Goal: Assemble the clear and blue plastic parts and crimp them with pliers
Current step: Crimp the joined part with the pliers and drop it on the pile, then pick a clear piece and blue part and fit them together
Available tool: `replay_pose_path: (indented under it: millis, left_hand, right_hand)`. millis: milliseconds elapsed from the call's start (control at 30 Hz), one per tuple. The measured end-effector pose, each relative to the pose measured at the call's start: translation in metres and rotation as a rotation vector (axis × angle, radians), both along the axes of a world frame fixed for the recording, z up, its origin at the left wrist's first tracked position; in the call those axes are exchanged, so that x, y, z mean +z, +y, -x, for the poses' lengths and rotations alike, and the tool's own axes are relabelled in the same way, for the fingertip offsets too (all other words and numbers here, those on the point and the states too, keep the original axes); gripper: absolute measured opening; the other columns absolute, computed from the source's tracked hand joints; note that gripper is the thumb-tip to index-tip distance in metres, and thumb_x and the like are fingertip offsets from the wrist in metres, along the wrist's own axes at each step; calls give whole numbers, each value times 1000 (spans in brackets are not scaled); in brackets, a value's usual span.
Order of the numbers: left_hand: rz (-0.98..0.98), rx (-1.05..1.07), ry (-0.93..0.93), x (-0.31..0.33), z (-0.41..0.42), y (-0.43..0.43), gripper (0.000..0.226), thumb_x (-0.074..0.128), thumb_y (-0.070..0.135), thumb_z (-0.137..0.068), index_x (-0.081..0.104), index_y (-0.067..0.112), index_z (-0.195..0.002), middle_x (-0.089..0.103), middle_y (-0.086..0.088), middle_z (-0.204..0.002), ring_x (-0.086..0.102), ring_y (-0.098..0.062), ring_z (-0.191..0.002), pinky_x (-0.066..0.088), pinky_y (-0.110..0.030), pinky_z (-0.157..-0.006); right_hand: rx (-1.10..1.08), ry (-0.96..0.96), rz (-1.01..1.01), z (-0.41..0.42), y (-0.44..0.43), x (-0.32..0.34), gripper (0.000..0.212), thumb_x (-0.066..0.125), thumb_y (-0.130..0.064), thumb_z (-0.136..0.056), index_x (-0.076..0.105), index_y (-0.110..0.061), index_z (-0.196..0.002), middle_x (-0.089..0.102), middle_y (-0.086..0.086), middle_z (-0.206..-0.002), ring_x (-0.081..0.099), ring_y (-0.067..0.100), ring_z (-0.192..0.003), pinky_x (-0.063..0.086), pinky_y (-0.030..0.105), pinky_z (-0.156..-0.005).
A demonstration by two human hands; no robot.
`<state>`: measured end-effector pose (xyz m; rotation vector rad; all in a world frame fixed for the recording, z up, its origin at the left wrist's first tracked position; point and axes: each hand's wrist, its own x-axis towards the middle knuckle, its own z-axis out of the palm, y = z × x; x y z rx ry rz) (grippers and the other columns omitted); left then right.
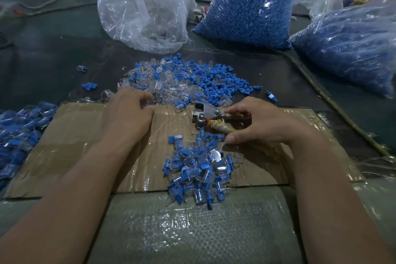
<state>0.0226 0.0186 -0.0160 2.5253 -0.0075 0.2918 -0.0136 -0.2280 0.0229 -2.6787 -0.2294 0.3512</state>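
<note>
- A stack of joined pieces [19,126] lies at the far left, off the edge of the cardboard sheet [75,146]. It is judged to be finished work set aside, clear of the working area.
- The cardboard sheet, under glossy film, serves as the work pad.
- The left hand [126,113] sits knuckles up at the sheet's far edge. Its fingers [145,96] curl down into the near rim of the loose heap [182,79] of clear and blue parts, evidently to draw stock. Whether they pinch a part is hidden and cannot be told.
- The centre pile [197,169] of clear-and-blue pieces lies on the sheet, just nearer the person than the pliers. It is judged to be the drop point for pieces already worked.
- The pliers [205,113] lie low over the sheet, with the metal head pointing left toward the left hand. This suits feeding a part across. No part is discernible in the head.
- The right hand [257,126] grips the wrapped handles, fingers above and thumb below.
- A clear bag [143,6] and two blue bags [250,6] stand behind the heap as bulk supply.
</note>
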Motion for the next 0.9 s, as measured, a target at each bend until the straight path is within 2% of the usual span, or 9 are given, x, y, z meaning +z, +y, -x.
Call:
replay_pose_path:
  millis: [133,200,267,333,400,467,600,700,900]
  left_hand:
    - [125,26,-93,2,5,-3,23,65,12,-82,69,16,-104,63,3,-86,58,-16,-84,42,-30,-83]
    - [260,26,-98,6,8,-4,16,64,7,-81,69,22,-86,65,5,-80,60,-14,-80,46,-30,-82]
    - [371,2,-72,9,11,-5,28,65,4,-80,61,30,-71,64,8,-75,62,-12,-76,50,-32,-77]
    - [497,-39,-32,12,14,-6,28,65,2,-81,59,28,-74,65,4,-76,65,-8,-69,53,-24,-66]
    - [658,-76,7,14,17,-9,21,60,-1,-85,62,20,-87,64,-1,-79,64,-1,-62,49,-11,-55]
    - [743,-92,63,16,19,-11,22,55,-3,-88,63,14,-99,64,-5,-82,65,-4,-65,50,-11,-54]
    - [711,-139,81,18,23,-14,24,58,-3,-85,63,20,-83,66,-7,-84,66,-14,-76,57,-20,-65]
    - [673,-167,62,17,25,-16,26,60,-1,-84,61,24,-79,66,-2,-82,66,-10,-76,54,-14,-65]
    - [687,-174,63,19,25,-18,27,61,-2,-84,61,24,-77,65,0,-78,63,-4,-67,48,-7,-54]
  right_hand:
    - [-26,-34,-44,0,1,-1,78,48,-76,-51,56,-34,-115,44,-21,-95,42,-2,-86,33,18,-67]
    - [-51,-79,-82,-1,3,-3,52,53,-65,-69,59,-31,-108,47,-21,-92,45,-3,-85,34,17,-66]
    - [-90,-154,-119,-3,3,-5,28,57,-50,-81,61,-29,-99,50,-22,-87,47,-4,-82,34,15,-64]
    - [-143,-275,-121,-7,3,-7,15,58,-38,-86,63,-27,-95,51,-21,-82,48,-4,-76,32,14,-61]
    - [-200,-372,-87,-10,3,-10,16,55,-26,-91,65,-20,-101,51,-16,-82,48,2,-75,34,17,-64]
    - [-270,-410,-56,-13,2,-13,22,50,-16,-94,63,-16,-112,54,-6,-98,48,7,-88,34,20,-77]
    - [-299,-412,-23,-23,1,-18,33,43,-9,-95,55,-14,-126,52,3,-129,44,17,-119,30,22,-92]
    - [-263,-331,33,-33,1,-24,41,39,-10,-97,42,-15,-138,35,3,-147,27,17,-136,19,28,-109]
    - [-431,-202,106,-43,-6,-30,46,32,-22,-100,24,-23,-146,4,6,-156,0,24,-143,7,41,-114]
